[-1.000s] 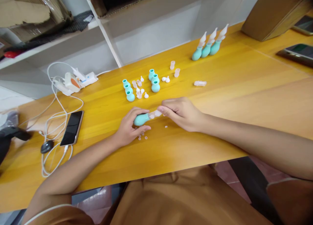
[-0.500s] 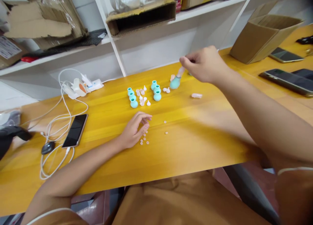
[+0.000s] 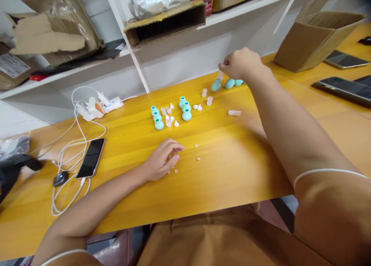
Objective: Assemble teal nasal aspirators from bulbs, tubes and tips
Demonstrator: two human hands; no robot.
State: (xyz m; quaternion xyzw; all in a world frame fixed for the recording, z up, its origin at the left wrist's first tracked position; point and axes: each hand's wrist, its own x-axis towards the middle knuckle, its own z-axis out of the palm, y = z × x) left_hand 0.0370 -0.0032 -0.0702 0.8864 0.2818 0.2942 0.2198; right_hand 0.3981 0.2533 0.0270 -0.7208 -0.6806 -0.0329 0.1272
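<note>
At the back of the table, my right hand [image 3: 240,65] is closed around the translucent neck of a turquoise squeeze bulb [image 3: 216,85], which hangs tilted below the fingers. Next to it lie several more turquoise bulbs with necks, such as one bulb [image 3: 230,83], partly behind my wrist. My left hand [image 3: 164,159] rests on the table, fingers loosely bent and apart, with nothing gripped. Small pale rings [image 3: 176,171] lie beside and under it, some hidden. Open-mouthed turquoise bulbs [image 3: 186,114] stand in two rows, with white pointed tips [image 3: 199,107] and translucent cups [image 3: 209,100] about them.
A clear tube [image 3: 234,112] lies on the wooden table [image 3: 226,173]. On the left are a phone [image 3: 91,158], a black mouse-like object [image 3: 60,178], white cables and a power strip [image 3: 114,103]. An open cardboard box [image 3: 313,42] and more phones [image 3: 342,89] are on the right. Shelves stand behind.
My right hand has carried the turquoise bulb back and to the right, near the other bulbs. Two translucent cups now show where it was. My left hand has stayed about in place.
</note>
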